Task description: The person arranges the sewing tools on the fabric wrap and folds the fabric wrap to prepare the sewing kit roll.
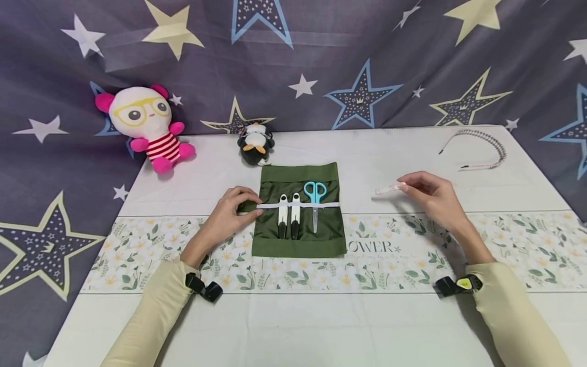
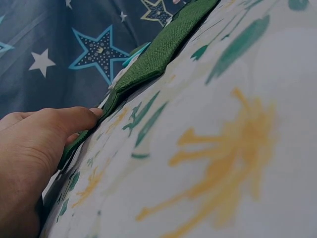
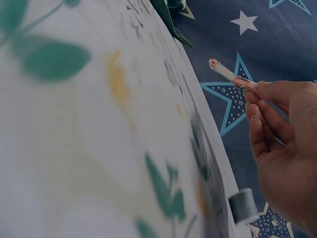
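A green fabric tool roll (image 1: 298,247) lies spread on the table, with a white elastic band (image 1: 270,206) across its middle. Under the band sit two slim white tools (image 1: 283,209) with black lower ends and a pair of blue-handled scissors (image 1: 315,196). My left hand (image 1: 229,211) pinches the roll's left edge; in the left wrist view the thumb (image 2: 81,117) lies on the green cloth. Off to the right, my right hand (image 1: 431,196) holds a slim white-and-pink stick (image 3: 225,72) by one end between thumb and fingers. Its free end points left toward the roll.
A pink-and-white plush toy (image 1: 153,125) sits at the back left, and a small penguin plush (image 1: 255,144) is just behind the roll. A beaded headband (image 1: 497,148) lies at the back right. Behind the table (image 1: 298,326) hangs a star-patterned curtain (image 1: 380,46).
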